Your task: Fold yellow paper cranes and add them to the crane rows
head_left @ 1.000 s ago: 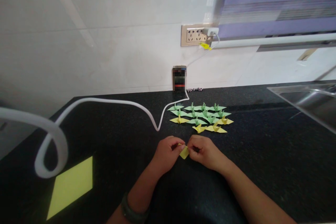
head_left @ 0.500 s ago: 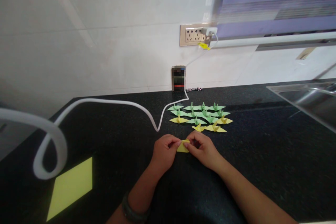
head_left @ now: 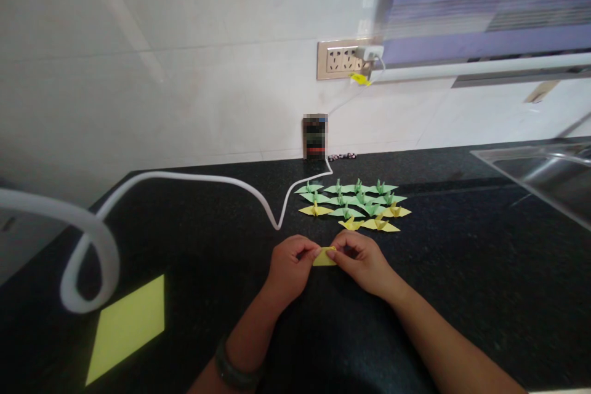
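Between my two hands is a small folded piece of yellow paper (head_left: 324, 257), held just above or on the dark countertop; which of these I cannot tell. My left hand (head_left: 292, 266) pinches its left end between thumb and fingers. On the right end, my right hand (head_left: 364, 261) is closed in the same kind of pinch. The fingertips behind the paper are hidden. Just beyond my hands stand several folded paper cranes, green ones (head_left: 340, 199) at the back and yellow ones (head_left: 380, 224) nearer to me.
Flat yellow paper (head_left: 132, 327) lies on the countertop (head_left: 207, 234) at left. A thick white cable (head_left: 198, 178) loops across the left side toward a pixelated upright device (head_left: 316, 136) by the wall. A metal sink (head_left: 545, 166) is at right, and a socket panel (head_left: 340, 60) is above.
My right hand has shifted slightly to the right, and a little more of the yellow paper shows between my hands. Both hands keep their pinch. The view has moved slightly.
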